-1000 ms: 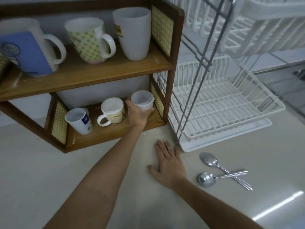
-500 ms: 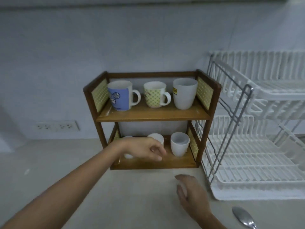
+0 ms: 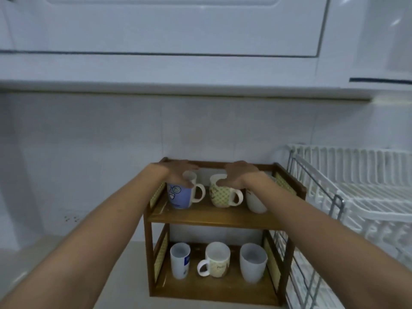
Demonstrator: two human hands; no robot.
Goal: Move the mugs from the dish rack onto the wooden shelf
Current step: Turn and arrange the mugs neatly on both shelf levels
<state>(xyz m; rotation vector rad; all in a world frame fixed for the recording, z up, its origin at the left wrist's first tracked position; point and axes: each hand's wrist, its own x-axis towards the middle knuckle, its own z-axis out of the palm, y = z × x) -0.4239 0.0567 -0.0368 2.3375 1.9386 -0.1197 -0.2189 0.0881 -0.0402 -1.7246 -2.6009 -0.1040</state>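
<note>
1. Shelf [image 3: 214, 219] sits centre-bottom of frame on the table [image 3: 124, 264], two tiers, six mugs on it: three top, three bottom.
2. Rack [image 3: 361, 197] at right edge, just beside the shelf. Both visible tiers look bare; no mug seen in it. Its lower right part runs out of frame, so can't rule one out there.
3. Left hand [image 3: 178, 172] is over the blue mug [image 3: 179, 195], top tier, left. Fingers curled down over the rim, touching it. Whether it's a real hold or just resting: can't tell.
4. Right hand [image 3: 236, 175] is over the green mug [image 3: 223, 195], top tier, middle. Fingers hooked over the near rim, thumb side blurred. Firm grip or not: can't tell.
5. Key relation: both mugs lie straight below the hands, upright, long axis vertical, handles pointing to frame right. Each hand is on its own side's mug; no crossing.
6. White cup [image 3: 256, 201], top tier right, is partly hidden behind the right forearm, just beside the green mug's handle. Right hand is nearer to it.
7. Bottom tier: tall cup [image 3: 179, 262] left, cream mug [image 3: 217, 259] middle w/ handle to frame left, grey cup [image 3: 253, 262] right. All upright, apart from each other, untouched.
8. Judgement: task looks done or nearly so; hands prob. just nudging the top-row mugs into line.
</note>
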